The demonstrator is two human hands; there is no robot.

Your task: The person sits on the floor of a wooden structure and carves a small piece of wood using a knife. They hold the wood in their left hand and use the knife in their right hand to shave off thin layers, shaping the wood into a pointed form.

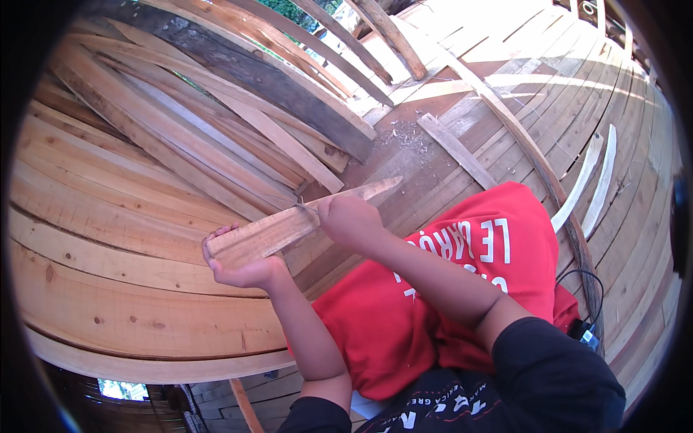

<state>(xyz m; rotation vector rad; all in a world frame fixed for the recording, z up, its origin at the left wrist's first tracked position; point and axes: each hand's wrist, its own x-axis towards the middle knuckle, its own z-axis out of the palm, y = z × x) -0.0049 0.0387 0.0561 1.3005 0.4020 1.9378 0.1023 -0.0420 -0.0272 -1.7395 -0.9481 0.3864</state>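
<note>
A short wooden board (271, 238), tapering to a sharp point at its upper right end, slants across the middle of the view. My left hand (242, 273) cups its broad lower end, the thumb on the near side and the fingers curled round the far side. Over the board's middle, my right hand (350, 222) is closed in a fist. From that fist a thin metal knife blade (304, 208) sticks out to the left, lying against the board's upper face. The handle is hidden inside the fist.
Long curved planks (130, 317) form a wall on the left, with loose timbers (216, 123) stacked above. Wood shavings (408, 141) and a short plank (456, 151) lie on the plank floor. Red cloth (462, 274) covers my lap. Two pale strips (600, 180) lie at right.
</note>
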